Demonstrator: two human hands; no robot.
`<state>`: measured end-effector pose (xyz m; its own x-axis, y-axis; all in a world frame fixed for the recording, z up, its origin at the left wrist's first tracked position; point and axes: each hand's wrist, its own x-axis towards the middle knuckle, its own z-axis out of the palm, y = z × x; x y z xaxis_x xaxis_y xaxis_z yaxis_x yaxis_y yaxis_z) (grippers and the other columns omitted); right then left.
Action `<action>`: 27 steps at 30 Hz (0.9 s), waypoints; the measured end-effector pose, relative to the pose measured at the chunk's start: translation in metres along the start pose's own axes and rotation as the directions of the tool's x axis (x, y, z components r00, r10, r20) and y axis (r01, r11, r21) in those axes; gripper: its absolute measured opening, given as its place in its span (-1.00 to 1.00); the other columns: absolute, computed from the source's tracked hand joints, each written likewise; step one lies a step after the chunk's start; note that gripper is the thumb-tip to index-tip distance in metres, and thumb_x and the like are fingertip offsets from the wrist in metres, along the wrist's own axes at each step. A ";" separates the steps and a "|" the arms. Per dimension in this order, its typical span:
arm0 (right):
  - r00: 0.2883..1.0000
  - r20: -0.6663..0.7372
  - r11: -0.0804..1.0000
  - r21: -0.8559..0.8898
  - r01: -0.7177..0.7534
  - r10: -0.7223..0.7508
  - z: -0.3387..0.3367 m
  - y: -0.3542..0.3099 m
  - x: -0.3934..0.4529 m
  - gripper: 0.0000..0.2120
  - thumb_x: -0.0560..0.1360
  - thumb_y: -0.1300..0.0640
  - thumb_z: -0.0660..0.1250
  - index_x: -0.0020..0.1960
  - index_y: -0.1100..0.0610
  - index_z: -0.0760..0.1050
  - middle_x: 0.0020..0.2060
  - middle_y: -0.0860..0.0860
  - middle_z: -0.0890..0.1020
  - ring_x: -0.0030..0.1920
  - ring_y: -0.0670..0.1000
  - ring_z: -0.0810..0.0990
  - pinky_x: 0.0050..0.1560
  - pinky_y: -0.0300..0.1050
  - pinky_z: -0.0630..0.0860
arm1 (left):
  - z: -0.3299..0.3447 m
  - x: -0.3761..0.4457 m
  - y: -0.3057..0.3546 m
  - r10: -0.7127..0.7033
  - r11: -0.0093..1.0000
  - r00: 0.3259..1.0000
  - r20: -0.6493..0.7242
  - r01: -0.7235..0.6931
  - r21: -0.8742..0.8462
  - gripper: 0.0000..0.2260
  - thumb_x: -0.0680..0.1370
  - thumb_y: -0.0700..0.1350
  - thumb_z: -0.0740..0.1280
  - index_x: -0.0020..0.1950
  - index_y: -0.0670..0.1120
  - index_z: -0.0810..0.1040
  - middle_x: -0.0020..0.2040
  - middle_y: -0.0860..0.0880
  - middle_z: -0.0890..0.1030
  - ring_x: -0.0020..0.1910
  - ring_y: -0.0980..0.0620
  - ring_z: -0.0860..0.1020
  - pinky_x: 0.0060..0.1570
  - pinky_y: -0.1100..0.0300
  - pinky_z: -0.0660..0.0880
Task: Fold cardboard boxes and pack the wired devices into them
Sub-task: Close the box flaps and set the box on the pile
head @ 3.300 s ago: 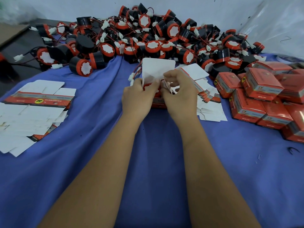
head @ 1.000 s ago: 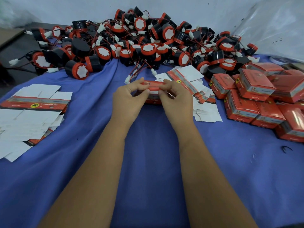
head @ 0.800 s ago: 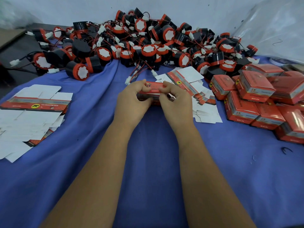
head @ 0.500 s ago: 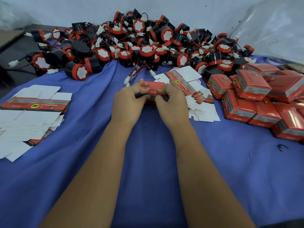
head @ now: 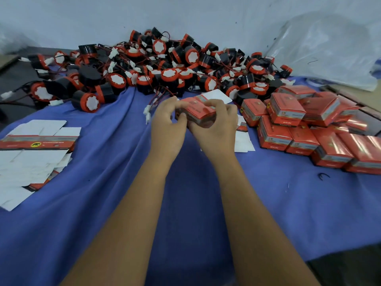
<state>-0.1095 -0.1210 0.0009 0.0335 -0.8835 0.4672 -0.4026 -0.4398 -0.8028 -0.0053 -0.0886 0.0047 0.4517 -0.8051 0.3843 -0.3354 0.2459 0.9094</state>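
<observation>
Above the blue cloth [head: 206,203] at mid-counter, both hands hold one red box [head: 195,112]. Left hand [head: 167,124]: fingers curled, thumb and fingertips pinching the box's left end. Right hand [head: 216,129]: fingers wrapped over the top and right side, thumb underneath. Box looks closed and tilted, its left end higher; lifted clear of the cloth.

White plug [head: 147,113] on red-black wires lies on the cloth just left of the left hand; cannot tell whether those wires run into the box.

Far side of counter: large heap of devices [head: 165,67], black bodies with red rims and white faces, wires tangled through the heap. One device [head: 86,102] lies on its side at the heap's near left edge.

Right side: cluster of packed boxes [head: 305,129], some stacked two high, touching one another.

Left edge: pile of flat blanks [head: 35,153], mostly white side up, one red printed strip showing. More blanks [head: 243,141] lie behind the right hand, partly hidden by it.

Clear plastic sheet [head: 329,48] sits at the far right against the wall.
</observation>
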 end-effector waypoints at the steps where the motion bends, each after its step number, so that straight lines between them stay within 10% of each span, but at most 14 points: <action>1: 0.999 -0.054 0.999 -0.036 -0.008 0.006 -0.008 0.003 0.001 -0.48 0.32 0.02 0.56 0.22 0.01 0.47 0.07 -0.03 0.33 0.17 0.07 0.42 0.08 -0.10 0.51 | 0.009 -0.003 0.005 -0.025 0.999 0.999 0.019 0.026 -0.039 -0.68 0.58 -0.31 0.23 0.12 0.08 0.58 0.21 0.18 0.50 0.24 0.28 0.43 0.25 0.32 0.37; 7: 0.910 -0.406 0.899 -0.361 -0.247 0.087 -0.067 0.034 -0.004 -0.55 0.30 -0.08 0.52 0.04 0.13 0.47 0.03 0.06 0.40 0.06 0.13 0.40 -0.01 -0.11 0.23 | 0.068 -0.032 0.011 -0.122 0.989 0.957 0.262 0.095 0.115 -0.58 0.57 -0.25 0.19 0.40 0.05 0.43 0.33 0.09 0.51 0.20 0.09 0.48 0.06 0.32 0.39; 13: 0.881 -0.435 0.768 -0.496 -0.405 0.184 -0.084 0.048 -0.002 -0.59 0.31 -0.04 0.46 0.02 0.11 0.39 0.07 0.08 0.40 0.10 0.16 0.38 -0.01 -0.04 0.14 | 0.088 -0.044 -0.004 -0.087 0.712 0.797 0.597 -0.370 0.597 -0.57 0.62 -0.03 0.16 0.51 0.07 0.29 0.59 0.02 0.17 0.59 -0.07 0.01 0.51 -0.03 -0.03; 22: 0.849 -0.486 0.669 -0.563 -0.485 0.207 -0.073 0.045 0.002 -0.61 0.41 0.10 0.38 0.20 0.13 0.38 0.22 0.14 0.36 0.21 0.19 0.33 0.12 0.03 0.23 | 0.081 -0.050 -0.001 0.004 0.676 0.914 0.406 -0.301 0.673 -0.70 0.57 -0.02 0.21 0.30 0.06 0.49 0.38 0.08 0.43 0.40 -0.04 0.28 0.29 0.08 0.24; 27: 0.928 -0.348 0.884 -0.465 -0.048 -0.133 -0.048 0.021 0.017 -0.75 0.46 0.28 0.30 0.13 0.19 0.54 0.09 0.16 0.52 0.10 0.16 0.45 0.02 -0.01 0.32 | 0.072 -0.039 0.016 -0.136 0.840 0.962 0.235 -0.013 0.542 -0.74 0.56 -0.13 0.18 0.04 0.02 0.66 0.03 -0.02 0.62 0.05 -0.11 0.51 -0.05 0.06 0.46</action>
<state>-0.1610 -0.1378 0.0094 -0.2337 -0.7054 0.6692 -0.7826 -0.2720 -0.5599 -0.0878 -0.0916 -0.0070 0.2863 -0.9351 0.2086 -0.7357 -0.0751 0.6731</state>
